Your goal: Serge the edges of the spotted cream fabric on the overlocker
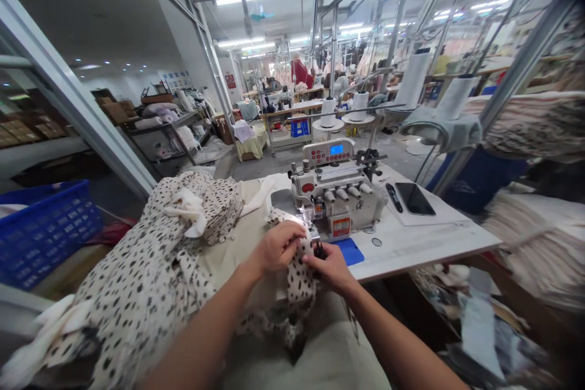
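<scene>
A strip of white fabric with black spots (299,283) hangs between my two hands, just in front of the overlock sewing machine (336,189). My left hand (280,248) is closed on the fabric's upper part, close to the needle area. Lower on the right edge, my right hand (333,265) pinches the same fabric between thumb and fingers. Something small and dark shows at my right fingers; its kind is unclear. The fabric's upper end lies beside the presser foot, and its lower end drops toward my lap.
A large heap of spotted fabric (137,274) covers the left side. On the machine table (411,244) lie a phone (415,198) and a black pen (393,197). A blue basket (50,228) stands far left, thread cones (328,111) behind the machine, and stacked fabric (543,250) at right.
</scene>
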A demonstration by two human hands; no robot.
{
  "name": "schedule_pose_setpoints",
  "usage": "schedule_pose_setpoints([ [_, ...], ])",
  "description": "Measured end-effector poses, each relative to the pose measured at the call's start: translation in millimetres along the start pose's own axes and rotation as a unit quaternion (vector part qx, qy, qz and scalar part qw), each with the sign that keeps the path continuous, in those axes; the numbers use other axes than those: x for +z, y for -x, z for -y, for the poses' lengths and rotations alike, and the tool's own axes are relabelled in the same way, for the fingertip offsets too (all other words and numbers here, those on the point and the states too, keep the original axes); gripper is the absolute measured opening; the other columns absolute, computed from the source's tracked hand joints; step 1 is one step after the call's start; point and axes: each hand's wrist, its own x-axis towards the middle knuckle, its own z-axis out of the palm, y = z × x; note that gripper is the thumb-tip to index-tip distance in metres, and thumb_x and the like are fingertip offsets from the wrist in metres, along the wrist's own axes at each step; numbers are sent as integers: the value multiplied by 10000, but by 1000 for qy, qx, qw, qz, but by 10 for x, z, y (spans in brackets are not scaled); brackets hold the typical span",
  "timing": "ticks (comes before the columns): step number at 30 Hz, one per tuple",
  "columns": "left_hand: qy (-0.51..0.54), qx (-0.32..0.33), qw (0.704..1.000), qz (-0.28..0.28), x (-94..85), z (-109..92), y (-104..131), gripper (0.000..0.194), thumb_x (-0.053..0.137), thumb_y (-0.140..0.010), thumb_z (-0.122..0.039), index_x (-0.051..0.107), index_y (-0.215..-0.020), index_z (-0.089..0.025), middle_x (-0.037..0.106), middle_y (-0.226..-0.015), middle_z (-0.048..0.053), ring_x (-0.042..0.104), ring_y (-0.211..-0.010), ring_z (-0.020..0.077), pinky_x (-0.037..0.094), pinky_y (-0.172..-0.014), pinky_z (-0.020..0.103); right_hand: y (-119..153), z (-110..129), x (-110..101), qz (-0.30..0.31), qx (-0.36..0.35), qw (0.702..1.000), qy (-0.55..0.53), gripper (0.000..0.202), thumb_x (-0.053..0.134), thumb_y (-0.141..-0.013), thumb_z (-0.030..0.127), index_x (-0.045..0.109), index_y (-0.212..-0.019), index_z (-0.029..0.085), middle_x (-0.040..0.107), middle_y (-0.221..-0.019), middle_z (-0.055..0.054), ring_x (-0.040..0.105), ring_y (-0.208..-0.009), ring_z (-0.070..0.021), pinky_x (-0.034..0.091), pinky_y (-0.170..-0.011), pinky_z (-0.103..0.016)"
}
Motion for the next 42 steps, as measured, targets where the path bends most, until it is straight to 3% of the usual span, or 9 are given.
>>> schedule_pose_setpoints([
  [6, -168, -120, 972, -112, 87, 141, -42, 120, 581, -840, -197, 647, -940, -188, 670, -1030, 108, 608, -1048, 253, 490, -970, 450, 50, -44, -85, 57, -8, 998, 2, 298, 758, -688, 430, 661, -732, 152, 576, -627, 21, 478, -587, -128, 405, -581, -254],
  [8, -174, -111, 974, -94, 101, 98, -23, 142, 594, -827, -211, 648, -957, -189, 671, -1054, 113, 603, -1074, 261, 479, -994, 462, 44, -54, -107, 65, -16, 998, -20, 318, 756, -687, 449, 674, -754, 149, 590, -662, 14, 486, -610, -133, 409, -599, -257],
  [13, -66, 11, 998, 7, 65, -61, 73, 263, 621, -820, -233, 647, -1082, -216, 657, -1204, 105, 596, -1158, 240, 477, -1034, 417, 2, -12, -54, 52, -37, 998, -14, 344, 755, -744, 482, 684, -783, 148, 599, -704, 9, 499, -666, -144, 418, -644, -262],
  [17, -104, -54, 991, -62, 37, -12, 63, 147, 551, -890, -226, 666, -981, -213, 688, -1098, 95, 623, -1070, 228, 494, -976, 417, 13, 5, -31, 63, -27, 997, 19, 321, 752, -764, 464, 684, -798, 152, 602, -713, 3, 499, -671, -146, 429, -657, -269],
  [20, -180, -85, 978, -61, 41, 7, 59, 164, 563, -885, -241, 665, -1011, -215, 687, -1109, 95, 612, -1066, 257, 475, -965, 465, 29, -7, -51, 75, -32, 996, 20, 293, 756, -761, 431, 682, -797, 149, 594, -715, 8, 491, -668, -139, 415, -635, -255],
  [25, -184, -27, 982, -29, 103, -135, 146, 197, 586, -875, -228, 659, -1057, -219, 671, -1175, 97, 582, -1157, 267, 467, -999, 457, 26, 20, -52, 67, -45, 997, 13, 334, 710, -812, 464, 705, -903, 143, 621, -777, -9, 515, -716, -151, 440, -680, -270],
  [29, -165, 14, 986, -11, 204, -192, 169, 345, 545, -897, -176, 623, -1227, -240, 661, -1257, 85, 567, -1212, 250, 468, -1051, 455, 33, 37, -35, 44, -49, 998, 0, 370, 688, -827, 511, 706, -883, 146, 648, -811, -22, 538, -753, -169, 462, -731, -296],
  [35, -211, -24, 977, -37, 313, -165, 104, 355, 544, -922, -223, 612, -1270, -246, 655, -1270, 100, 565, -1194, 285, 473, -1032, 507, 52, -50, -60, -10, -8, 998, -57, 447, 693, -806, 579, 716, -937, 152, 684, -850, -47, 580, -768, -196, 496, -747, -321],
  [42, -229, -52, 971, -45, 344, -184, 65, 296, 543, -935, -258, 617, -1219, -222, 654, -1248, 100, 558, -1162, 288, 464, -1016, 497, 45, -120, -59, -21, 1, 997, -77, 417, 674, -831, 576, 720, -919, 171, 685, -850, -35, 579, -746, -182, 489, -734, -294],
])
